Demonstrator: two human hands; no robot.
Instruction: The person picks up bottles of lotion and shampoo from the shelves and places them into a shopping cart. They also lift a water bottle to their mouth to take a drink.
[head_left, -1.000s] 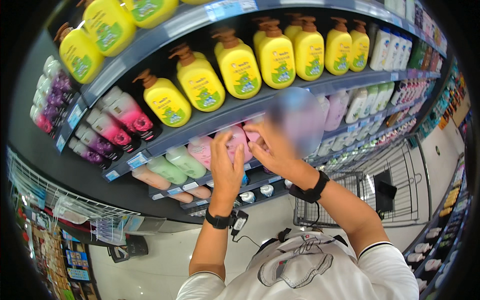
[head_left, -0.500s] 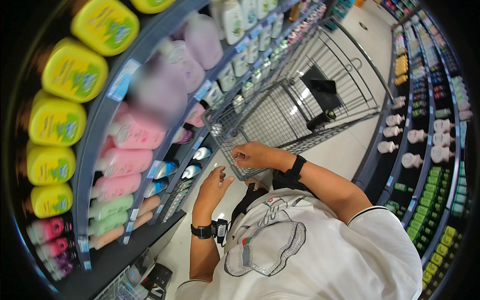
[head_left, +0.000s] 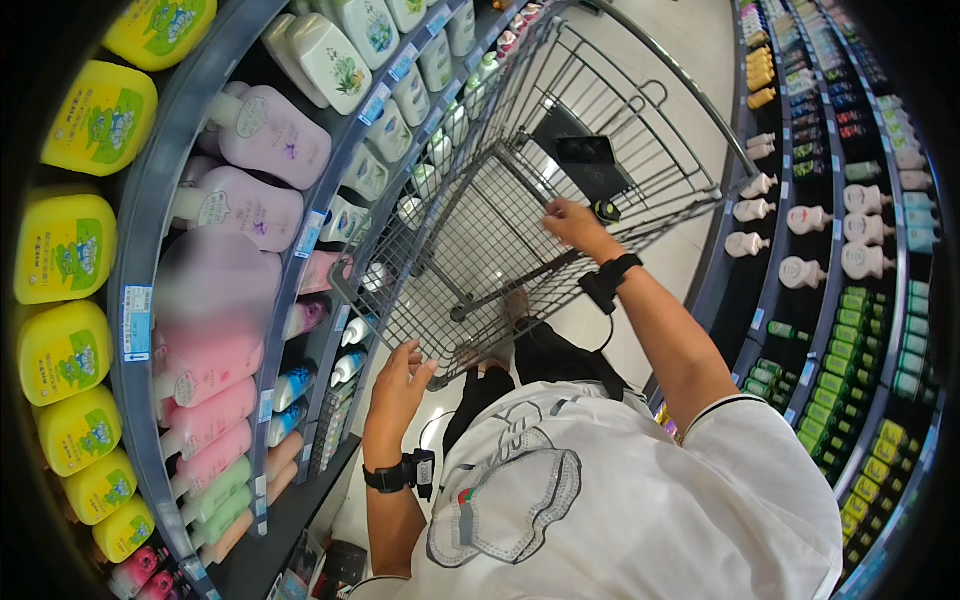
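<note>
Wire shopping cart [head_left: 480,235] stands before us, beside the shelving [head_left: 168,120]. Our left hand [head_left: 400,390] hangs loosely open, empty, near its corner; our right hand [head_left: 572,224] curls over it, contents unclear. We judge: reaching step; gripping calls for closing the left.

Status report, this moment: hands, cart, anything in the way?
Left hand open, near corner of cart. Right hand curled over cart, grip unclear. Dark slab on cart, beyond right hand.
</note>
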